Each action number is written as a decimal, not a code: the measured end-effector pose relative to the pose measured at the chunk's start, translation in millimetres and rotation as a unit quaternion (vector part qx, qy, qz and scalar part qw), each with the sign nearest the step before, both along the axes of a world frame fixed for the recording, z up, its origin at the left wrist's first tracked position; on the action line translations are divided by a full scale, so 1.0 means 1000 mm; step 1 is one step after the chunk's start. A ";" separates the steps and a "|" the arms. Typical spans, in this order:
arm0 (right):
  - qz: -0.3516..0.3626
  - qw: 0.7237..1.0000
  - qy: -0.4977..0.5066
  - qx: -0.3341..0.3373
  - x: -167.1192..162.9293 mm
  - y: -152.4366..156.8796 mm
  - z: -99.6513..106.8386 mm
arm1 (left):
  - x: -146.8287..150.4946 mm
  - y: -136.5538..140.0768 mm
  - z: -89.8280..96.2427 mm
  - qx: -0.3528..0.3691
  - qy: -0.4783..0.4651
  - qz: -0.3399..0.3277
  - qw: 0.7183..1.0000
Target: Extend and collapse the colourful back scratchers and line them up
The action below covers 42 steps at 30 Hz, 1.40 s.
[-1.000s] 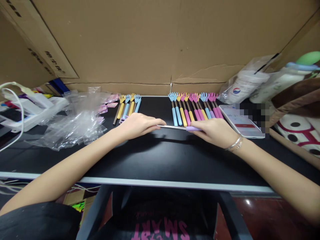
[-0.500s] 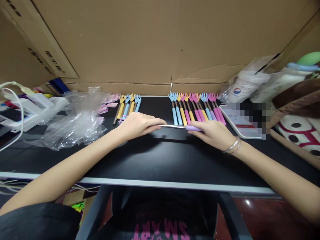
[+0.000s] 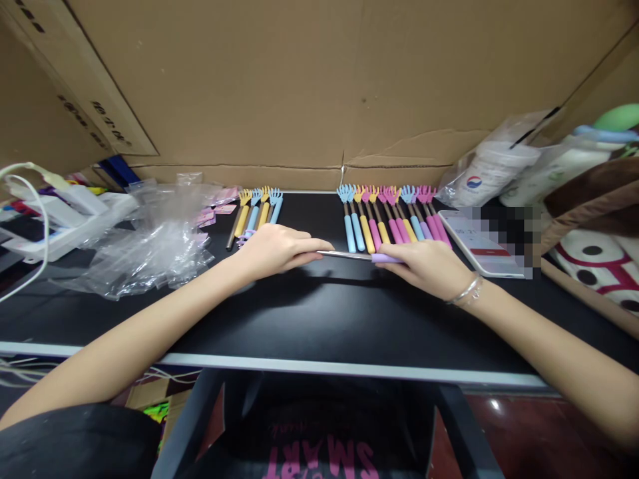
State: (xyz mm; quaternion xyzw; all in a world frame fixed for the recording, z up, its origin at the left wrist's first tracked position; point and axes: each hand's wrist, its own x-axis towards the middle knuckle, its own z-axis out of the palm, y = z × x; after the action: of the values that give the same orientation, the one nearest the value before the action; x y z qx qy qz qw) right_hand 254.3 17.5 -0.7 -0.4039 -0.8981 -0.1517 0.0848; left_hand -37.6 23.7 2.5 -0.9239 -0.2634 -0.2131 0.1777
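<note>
A back scratcher with a metal rod and a purple handle (image 3: pixel 388 258) is held level above the desk, between my two hands. My left hand (image 3: pixel 277 251) is closed on its rod, thumb and fingers pressed together. Around the purple handle, my right hand (image 3: pixel 424 265) is closed too. A purple claw (image 3: pixel 246 235) shows just behind my left hand. Beyond my right hand lies a row of back scratchers (image 3: pixel 384 226) with blue, yellow, pink and purple handles. Behind my left hand is a smaller group of back scratchers (image 3: pixel 258 211) in yellow and blue.
Clear plastic bags (image 3: pixel 154 246) are heaped at the left, beside a white power strip (image 3: pixel 74 226) with cables. To the right are a phone (image 3: pixel 482 253), a lidded cup (image 3: pixel 499 169) and a brown bag (image 3: pixel 594 199). A cardboard wall (image 3: pixel 299 86) rises behind the black desk (image 3: pixel 319 326).
Both hands keep their hold on the back scratcher. The rod's visible end by my left hand sits very slightly lower; everything else looks unchanged.
</note>
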 end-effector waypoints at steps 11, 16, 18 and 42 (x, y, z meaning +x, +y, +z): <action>-0.017 1.000 0.010 0.013 0.001 0.000 0.001 | 0.004 -0.005 -0.003 -0.081 -0.027 0.026 0.996; 0.003 1.000 0.000 0.014 0.003 0.002 0.001 | 0.004 -0.004 -0.003 -0.089 -0.025 0.011 0.996; 0.010 1.000 -0.002 0.017 0.004 0.002 0.001 | 0.004 -0.003 -0.003 -0.082 -0.024 0.007 0.996; -0.010 1.000 -0.004 0.010 -0.001 0.000 0.002 | 0.007 -0.007 -0.005 -0.043 -0.025 0.029 0.998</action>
State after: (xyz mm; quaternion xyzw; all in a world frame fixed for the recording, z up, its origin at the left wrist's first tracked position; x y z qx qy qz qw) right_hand 253.3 17.8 1.3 -0.4113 -0.8929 -0.1627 0.0839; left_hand -30.3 17.1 -2.2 -0.9174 -0.3029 -0.2189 0.1370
